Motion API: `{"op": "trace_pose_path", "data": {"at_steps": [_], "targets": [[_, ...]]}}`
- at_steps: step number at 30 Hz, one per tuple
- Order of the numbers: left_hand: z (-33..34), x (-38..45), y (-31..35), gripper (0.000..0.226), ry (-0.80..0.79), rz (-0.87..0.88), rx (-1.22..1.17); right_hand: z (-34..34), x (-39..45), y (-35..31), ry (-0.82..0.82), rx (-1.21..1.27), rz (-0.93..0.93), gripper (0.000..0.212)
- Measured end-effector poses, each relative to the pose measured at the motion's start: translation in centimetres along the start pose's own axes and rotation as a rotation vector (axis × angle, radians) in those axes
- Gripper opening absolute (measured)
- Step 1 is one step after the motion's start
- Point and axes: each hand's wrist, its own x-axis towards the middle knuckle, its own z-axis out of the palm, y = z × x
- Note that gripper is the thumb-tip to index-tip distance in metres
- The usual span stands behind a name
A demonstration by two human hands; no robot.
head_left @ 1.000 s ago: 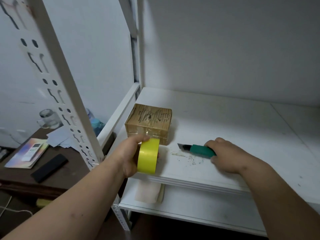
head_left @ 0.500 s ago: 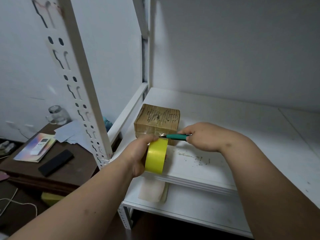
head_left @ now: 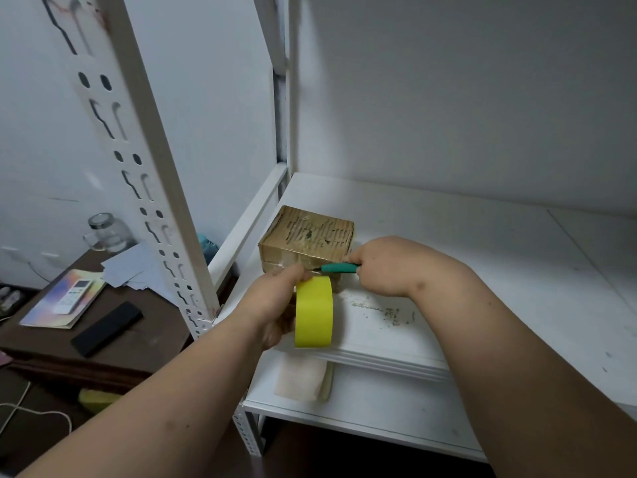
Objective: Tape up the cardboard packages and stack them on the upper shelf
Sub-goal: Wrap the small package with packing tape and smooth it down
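A small brown cardboard package (head_left: 308, 238), its top torn and covered in clear tape, sits near the left front of the white shelf (head_left: 448, 257). My left hand (head_left: 275, 305) grips a yellow tape roll (head_left: 313, 315) upright at the shelf's front edge, just in front of the package. My right hand (head_left: 386, 265) holds a green-handled utility knife (head_left: 339, 268), with its blade pointing left at the tape stretched between roll and package.
White slotted shelf posts (head_left: 151, 174) rise at left. A lower shelf (head_left: 379, 405) carries a folded pale cloth (head_left: 303, 376). A brown table (head_left: 138, 332) at left holds a glass jar (head_left: 107, 232), papers, a booklet with a remote and a black case. Debris (head_left: 386, 310) speckles the shelf.
My right hand picked the knife up off the shelf and brought it left to the top of the tape roll. The left hand kept hold of the roll by the package.
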Motion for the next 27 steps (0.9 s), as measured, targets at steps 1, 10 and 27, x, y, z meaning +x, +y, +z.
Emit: {"op": "trace_pose_path", "data": {"at_steps": [1,10,27], "targets": [[0.0,0.0,0.1,0.012,-0.016,-0.021,0.014,-0.1,0.0,0.1,-0.001,0.001,0.001,0.039],[-2.0,0.4,1.2,0.027,-0.159,-0.128,0.002,-1.0,-0.4,0.2,-0.043,0.045,0.005,0.043],[-2.6,0.5,2.3,0.02,-0.303,0.055,0.125,4.3,-2.2,8.9,-0.081,0.436,0.264,0.051]]}}
